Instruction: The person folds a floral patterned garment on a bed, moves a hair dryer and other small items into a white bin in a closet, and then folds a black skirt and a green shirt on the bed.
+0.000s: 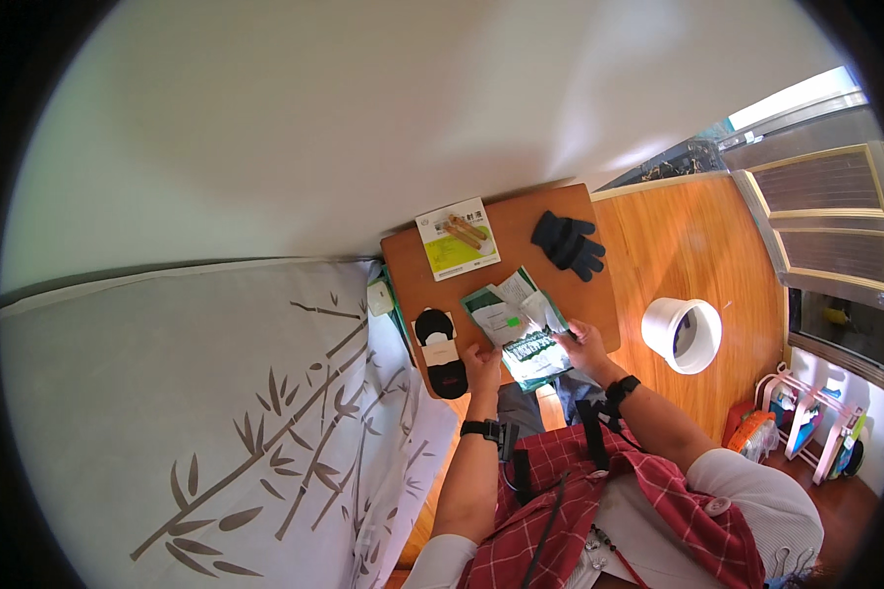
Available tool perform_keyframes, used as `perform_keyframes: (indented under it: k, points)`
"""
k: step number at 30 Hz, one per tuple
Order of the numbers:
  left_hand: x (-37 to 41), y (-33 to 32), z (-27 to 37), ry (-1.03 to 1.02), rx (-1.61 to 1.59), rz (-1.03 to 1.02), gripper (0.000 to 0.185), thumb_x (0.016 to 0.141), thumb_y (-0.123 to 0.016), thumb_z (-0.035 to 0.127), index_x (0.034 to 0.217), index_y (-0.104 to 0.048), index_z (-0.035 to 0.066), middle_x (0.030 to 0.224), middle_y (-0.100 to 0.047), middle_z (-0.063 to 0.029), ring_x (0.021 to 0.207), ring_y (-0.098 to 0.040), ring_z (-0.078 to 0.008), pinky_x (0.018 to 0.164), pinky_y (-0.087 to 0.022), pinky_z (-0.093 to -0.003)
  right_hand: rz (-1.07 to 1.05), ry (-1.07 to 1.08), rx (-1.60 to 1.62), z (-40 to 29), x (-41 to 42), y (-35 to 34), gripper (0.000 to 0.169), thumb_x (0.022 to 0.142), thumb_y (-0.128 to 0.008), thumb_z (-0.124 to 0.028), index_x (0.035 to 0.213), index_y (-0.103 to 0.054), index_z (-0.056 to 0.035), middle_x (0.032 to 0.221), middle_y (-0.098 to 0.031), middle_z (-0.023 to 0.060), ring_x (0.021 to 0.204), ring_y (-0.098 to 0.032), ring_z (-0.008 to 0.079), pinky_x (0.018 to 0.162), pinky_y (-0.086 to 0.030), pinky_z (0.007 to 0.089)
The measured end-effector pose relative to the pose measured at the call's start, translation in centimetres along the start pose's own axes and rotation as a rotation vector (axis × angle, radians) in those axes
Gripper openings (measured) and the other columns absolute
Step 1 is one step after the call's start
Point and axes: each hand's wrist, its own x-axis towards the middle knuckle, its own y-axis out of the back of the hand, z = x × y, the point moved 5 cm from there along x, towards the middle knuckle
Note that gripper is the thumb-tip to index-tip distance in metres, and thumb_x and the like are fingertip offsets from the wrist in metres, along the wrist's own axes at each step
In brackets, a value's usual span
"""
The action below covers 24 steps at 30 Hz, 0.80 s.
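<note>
Before me is a green and white plastic packet [538, 361], its upper end crumpled and flared apart over the small brown table [516, 202]. My left hand [484, 367] pinches the packet's lower left edge. On the opposite edge, my right hand [586, 346] grips it with the thumb on top. The packet bears print and a small bright green sticker; what it contains is hidden. Close to my left hand lies a black fabric item [449, 377], perhaps socks, wrapped in a pale card band [439, 353]. A dark knitted glove [569, 245] rests beyond my right hand.
A printed white and yellow-green box [449, 261] carries tan wooden pieces [465, 234]. Right of the table, a white bucket [656, 331] stands on the wood floor. A bamboo-print cloth [265, 412] hangs at left; a pale rack [810, 427] and orange basket [753, 434] are lower right.
</note>
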Motion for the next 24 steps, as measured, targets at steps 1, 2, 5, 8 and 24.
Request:
perform_keyframes:
  k: [1,2,5,8,24]
  points:
    - [-1.2,-1.3,2.4,0.051,-0.121,-0.082,0.047,0.08,-0.067,0.022,0.117,-0.047,0.001,0.086,-0.057,-0.0057,0.078,-0.056,-0.0198,0.072,-0.046,-0.0339,0.006,0.082,-0.13,0.0,-0.2,0.9,0.009,0.08,-0.063,-0.006,0.087,-0.06,-0.0015,0.07,-0.056,0.0061,0.066,-0.054,0.0175,0.06,-0.043,0.0315]
    - [-2.2,-1.9,3.8,0.104,-0.247,-0.149,0.046,0.082,-0.066,0.021,0.119,-0.046,0.002,0.089,-0.057,-0.0046,0.081,-0.055,-0.0184,0.075,-0.045,-0.0331,-0.002,0.167,-0.258,-0.8,-0.6,1.7,0.01,0.079,-0.063,-0.006,0.089,-0.06,-0.0019,0.071,-0.056,0.0078,0.068,-0.056,0.0207,0.061,-0.044,0.032]
    - [-1.8,-2.1,2.0,0.231,-0.828,-0.307,0.061,0.083,-0.067,0.029,0.132,-0.039,0.007,0.124,-0.051,-0.0072,0.116,-0.047,-0.0227,0.102,-0.032,-0.0383,-0.066,0.35,-0.373,-4.9,-1.3,2.6,0.011,0.077,-0.063,-0.005,0.087,-0.059,-0.0021,0.073,-0.056,0.013,0.07,-0.056,0.0319,0.06,-0.045,0.0361]
    - [-3.9,-3.5,7.7,0.062,-0.931,-0.485,0.06,0.083,-0.065,0.038,0.131,-0.042,0.011,0.13,-0.048,-0.0025,0.125,-0.038,-0.0216,0.108,-0.024,-0.0394,-0.057,0.442,-0.387,-5.5,-1.3,4.2,0.012,0.075,-0.066,-0.005,0.084,-0.058,-0.0014,0.07,-0.054,0.0112,0.066,-0.054,0.0311,0.057,-0.043,0.0371]
    - [-9.2,-2.7,11.2,-0.359,-0.647,-0.402,0.02,0.085,-0.064,0.011,0.102,-0.065,0.001,0.113,-0.062,-0.0101,0.11,-0.052,-0.0181,0.102,-0.032,-0.0321,-0.297,0.337,-0.356,-7.2,1.6,6.9,0.043,0.072,-0.072,-0.011,0.114,-0.06,-0.0106,0.097,-0.063,0.0104,0.092,-0.058,0.0277,0.08,-0.047,0.0344]
